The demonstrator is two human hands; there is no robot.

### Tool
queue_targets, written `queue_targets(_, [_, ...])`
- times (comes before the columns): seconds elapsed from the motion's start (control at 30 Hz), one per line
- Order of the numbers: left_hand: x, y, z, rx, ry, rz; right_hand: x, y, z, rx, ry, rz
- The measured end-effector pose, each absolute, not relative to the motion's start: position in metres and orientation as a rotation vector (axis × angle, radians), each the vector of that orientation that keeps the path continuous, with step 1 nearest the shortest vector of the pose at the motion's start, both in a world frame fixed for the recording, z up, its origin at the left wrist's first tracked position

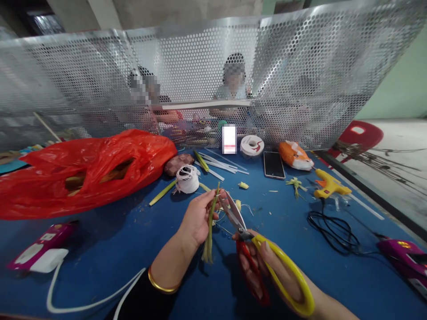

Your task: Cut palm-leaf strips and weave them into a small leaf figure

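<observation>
My left hand (pixel 196 218) pinches a green plant stalk bundle (pixel 209 235), which hangs down past the fingers with its frayed end low. My right hand (pixel 267 262) grips scissors (pixel 240 224) by their yellow and red handles. Their blades stand slightly apart, with the tips close to the fingers of my left hand near the top of the stalk. A thin white strand shows there, but whether it lies between the blades I cannot tell. Behind my left hand stands a roll of white string (pixel 187 179). Pale plant scraps (pixel 243 185) lie beyond the scissors.
A red plastic bag (pixel 90 155) covers the left. A purple power strip (pixel 43 246) lies nearer. At right are a phone (pixel 274 165), a tissue pack (pixel 295 155), a yellow glue gun (pixel 330 184) and its black cable (pixel 333 233). A perforated metal screen (pixel 200 53) rises behind; people sit beyond.
</observation>
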State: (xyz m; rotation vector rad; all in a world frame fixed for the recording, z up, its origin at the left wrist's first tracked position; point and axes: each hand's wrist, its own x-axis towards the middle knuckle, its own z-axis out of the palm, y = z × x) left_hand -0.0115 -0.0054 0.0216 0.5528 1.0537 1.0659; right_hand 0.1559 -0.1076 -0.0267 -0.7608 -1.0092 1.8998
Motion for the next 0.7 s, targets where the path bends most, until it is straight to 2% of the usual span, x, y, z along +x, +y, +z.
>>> queue_targets(0.7, [-0.0032,-0.0122,0.0184,0.576,1.098,1.071,0.1486,-0.1058,-0.0259,-0.963,-1.011,1.814])
